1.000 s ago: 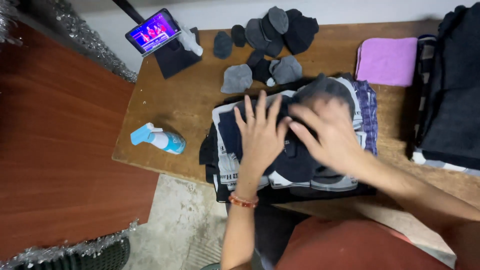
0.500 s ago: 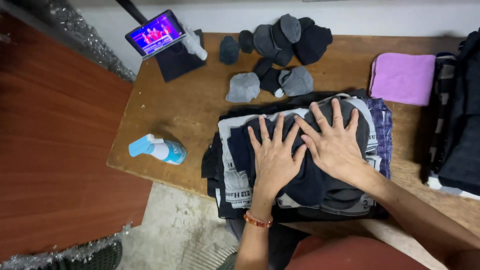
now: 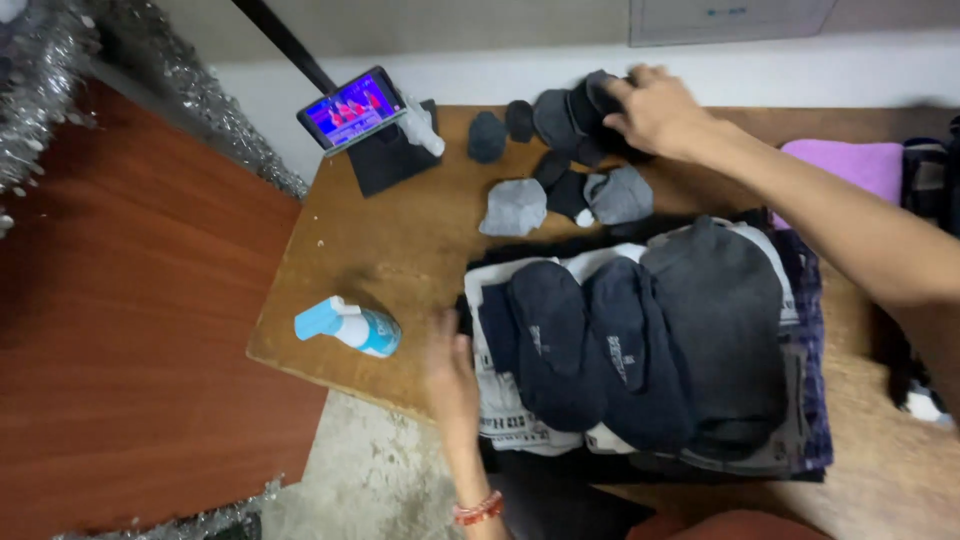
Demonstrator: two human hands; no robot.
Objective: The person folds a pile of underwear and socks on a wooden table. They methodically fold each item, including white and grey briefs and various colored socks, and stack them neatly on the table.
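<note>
Reaching right hand (image 3: 655,108) into sock pile (image 3: 570,115), fingers hidden, grip unclear, left hand (image 3: 450,375) blurred beside folded clothes (image 3: 640,350)

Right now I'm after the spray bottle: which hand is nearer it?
Left. The left hand rests at the table edge just right of the spray bottle, not touching it. The right hand is far off, on the dark socks at the back.
</note>
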